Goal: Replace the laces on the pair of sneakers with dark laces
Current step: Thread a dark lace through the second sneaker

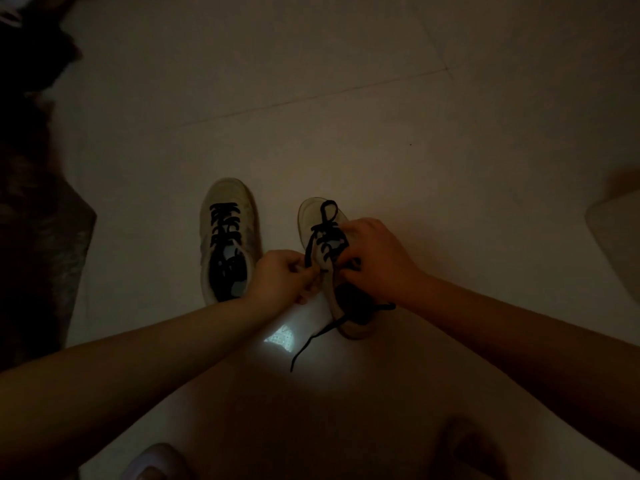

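Note:
Two pale sneakers stand on a light tiled floor in dim light. The left sneaker (227, 237) is laced with a dark lace all the way up. The right sneaker (327, 265) has a dark lace (323, 233) threaded through its lower eyelets only, with a loop lying over the toe. My left hand (282, 277) pinches one strand of this lace beside the shoe. My right hand (375, 259) holds the shoe's upper, its fingers curled at the eyelets. A loose lace end (304, 348) trails from the heel across the floor toward me.
A dark rug or cloth (41, 237) lies along the left edge. A pale object (616, 230) juts in at the right edge. A bright light patch (280, 337) reflects off the floor between my arms. Something pale (152, 462) sits at the bottom edge.

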Demonstrator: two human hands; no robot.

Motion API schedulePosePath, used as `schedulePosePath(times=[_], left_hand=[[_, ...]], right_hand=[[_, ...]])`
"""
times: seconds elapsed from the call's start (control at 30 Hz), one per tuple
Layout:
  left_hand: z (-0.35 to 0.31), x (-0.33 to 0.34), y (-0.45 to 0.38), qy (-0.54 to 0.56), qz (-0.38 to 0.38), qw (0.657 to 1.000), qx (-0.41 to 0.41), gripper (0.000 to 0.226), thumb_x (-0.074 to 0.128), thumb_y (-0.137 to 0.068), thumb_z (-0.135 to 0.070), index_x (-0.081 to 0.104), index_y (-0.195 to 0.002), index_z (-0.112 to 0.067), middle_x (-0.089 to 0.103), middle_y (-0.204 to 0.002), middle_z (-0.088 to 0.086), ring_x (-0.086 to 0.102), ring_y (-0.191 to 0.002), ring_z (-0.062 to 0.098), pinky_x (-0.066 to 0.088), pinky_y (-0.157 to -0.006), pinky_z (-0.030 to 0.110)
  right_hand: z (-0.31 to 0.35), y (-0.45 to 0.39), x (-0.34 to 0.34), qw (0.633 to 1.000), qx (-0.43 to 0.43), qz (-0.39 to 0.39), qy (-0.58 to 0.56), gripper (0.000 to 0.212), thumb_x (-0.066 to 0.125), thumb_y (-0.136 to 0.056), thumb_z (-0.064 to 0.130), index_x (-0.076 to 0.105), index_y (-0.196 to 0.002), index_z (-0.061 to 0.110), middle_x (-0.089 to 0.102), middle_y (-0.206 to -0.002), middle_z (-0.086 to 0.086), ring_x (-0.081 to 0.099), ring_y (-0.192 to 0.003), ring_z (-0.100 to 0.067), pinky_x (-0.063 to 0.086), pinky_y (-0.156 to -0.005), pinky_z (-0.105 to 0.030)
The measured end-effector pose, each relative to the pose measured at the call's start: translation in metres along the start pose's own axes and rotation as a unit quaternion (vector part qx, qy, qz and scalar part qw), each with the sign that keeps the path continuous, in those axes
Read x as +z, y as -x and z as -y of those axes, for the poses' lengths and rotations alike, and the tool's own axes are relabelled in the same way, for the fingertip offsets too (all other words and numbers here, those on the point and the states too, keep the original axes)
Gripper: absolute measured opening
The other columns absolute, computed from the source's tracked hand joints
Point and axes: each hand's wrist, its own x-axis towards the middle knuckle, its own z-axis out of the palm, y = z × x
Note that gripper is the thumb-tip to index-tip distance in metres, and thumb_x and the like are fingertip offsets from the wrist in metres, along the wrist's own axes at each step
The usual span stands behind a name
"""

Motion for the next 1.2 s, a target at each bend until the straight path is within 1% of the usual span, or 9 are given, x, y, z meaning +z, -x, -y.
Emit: schedulePosePath(times=[0.4,0.67,0.73,0.83,0.9,0.97,1.03,1.07,1.2], left_hand=[[0.004,0.013,-0.003,-0.112,-0.042,0.989,0.082,0.025,0.064,-0.086,-0.034,0.062,-0.085,-0.009,0.065,-0.073,0.01,0.064,-0.066,0.025,0.056,-0.063,0.045],[0.006,0.015,-0.008,-0.115,-0.017,0.988,0.102,0.018,0.061,-0.087,-0.034,0.05,-0.088,-0.02,0.056,-0.071,-0.001,0.061,-0.066,0.022,0.055,-0.061,0.047],[0.008,0.014,-0.009,-0.129,-0.019,0.985,0.114,0.018,0.059,-0.089,-0.035,0.049,-0.089,-0.02,0.056,-0.07,-0.003,0.058,-0.062,0.015,0.054,-0.059,0.039],[0.008,0.015,-0.009,-0.149,-0.022,0.98,0.133,0.016,0.058,-0.09,-0.033,0.051,-0.095,-0.019,0.057,-0.074,-0.008,0.056,-0.064,0.005,0.047,-0.056,0.024],[0.007,0.015,-0.011,-0.163,-0.021,0.976,0.142,0.015,0.058,-0.091,-0.029,0.051,-0.096,-0.017,0.058,-0.076,-0.003,0.057,-0.066,0.013,0.046,-0.059,0.028],[0.005,0.015,-0.013,-0.181,-0.016,0.971,0.156,0.014,0.058,-0.09,-0.026,0.051,-0.095,-0.015,0.056,-0.077,-0.003,0.055,-0.069,0.015,0.044,-0.061,0.03],[0.002,0.013,-0.016,-0.186,-0.013,0.969,0.164,0.016,0.059,-0.089,-0.026,0.049,-0.096,-0.014,0.056,-0.077,-0.003,0.056,-0.07,0.017,0.045,-0.063,0.032],[0.0,0.011,-0.017,-0.184,-0.013,0.969,0.166,0.019,0.059,-0.089,-0.028,0.049,-0.097,-0.014,0.057,-0.078,-0.001,0.058,-0.069,0.019,0.047,-0.063,0.035],[-0.002,0.008,-0.02,-0.181,-0.013,0.968,0.173,0.027,0.06,-0.088,-0.029,0.048,-0.106,-0.013,0.06,-0.074,0.003,0.061,-0.064,0.021,0.05,-0.061,0.041]], right_hand=[[0.001,-0.004,0.012,0.992,0.012,-0.006,-0.127,0.017,0.064,-0.084,0.016,0.075,-0.098,0.013,0.043,-0.144,-0.007,0.024,-0.139,-0.027,0.021,-0.111,-0.033],[-0.008,0.019,-0.001,0.95,0.088,-0.104,-0.28,0.003,0.058,-0.087,0.004,0.061,-0.086,0.006,0.054,-0.115,-0.005,0.049,-0.108,-0.014,0.036,-0.094,-0.02],[-0.019,0.025,-0.015,0.863,0.164,-0.131,-0.459,0.016,0.049,-0.094,0.006,0.053,-0.081,0.014,0.059,-0.111,-0.003,0.055,-0.109,-0.015,0.043,-0.096,-0.029],[-0.039,0.027,-0.041,0.576,0.185,-0.129,-0.786,0.039,0.035,-0.097,0.002,0.056,-0.066,0.012,0.066,-0.082,-0.008,0.068,-0.082,-0.02,0.057,-0.082,-0.037],[-0.046,0.025,-0.048,0.51,0.225,-0.123,-0.821,0.037,0.031,-0.096,0.003,0.049,-0.065,0.01,0.05,-0.065,-0.004,0.051,-0.048,-0.011,0.052,-0.051,-0.022],[-0.045,0.024,-0.047,0.66,0.268,-0.103,-0.694,0.029,0.031,-0.097,0.007,0.041,-0.07,0.012,0.04,-0.066,-0.002,0.035,-0.042,-0.008,0.03,-0.041,-0.018],[-0.038,0.027,-0.04,0.88,0.221,-0.063,-0.416,0.019,0.042,-0.098,0.022,0.05,-0.084,0.014,0.05,-0.073,0.002,0.045,-0.055,-0.009,0.035,-0.05,-0.018],[-0.036,0.029,-0.035,0.94,0.17,-0.03,-0.294,0.018,0.048,-0.095,0.032,0.055,-0.092,0.017,0.055,-0.078,0.006,0.051,-0.064,-0.009,0.039,-0.057,-0.02],[-0.028,0.035,-0.03,0.997,0.017,0.073,-0.036,0.018,0.052,-0.093,0.037,0.068,-0.094,0.028,0.058,-0.078,0.012,0.056,-0.075,-0.007,0.041,-0.066,-0.022]])
